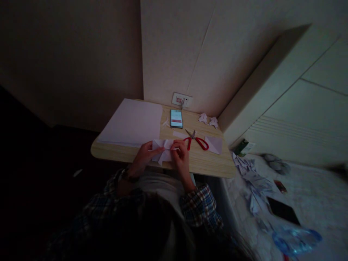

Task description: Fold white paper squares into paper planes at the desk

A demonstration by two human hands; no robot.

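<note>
A partly folded piece of white paper (161, 156) is held above the near edge of the small wooden table (206, 165). My left hand (143, 156) pinches its left side, thumb reaching toward the middle. At the right side, my right hand (180, 154) grips it with bent fingers, which hide part of the folds. Red-handled scissors (201, 143) lie with blades spread just right of my right hand. Beyond them is a creased square of paper (215, 144). A stack of white sheets (133, 121) covers the table's left part.
A lit phone (176, 119) rests near the wall socket (182, 99). Two folded paper figures (208, 119) sit at the back right, and paper strips (166, 123) lie beside the phone. On the bed (320, 195) are crumpled papers (252, 177), a dark tablet-like object (283, 210) and blue clear plastic (296, 240).
</note>
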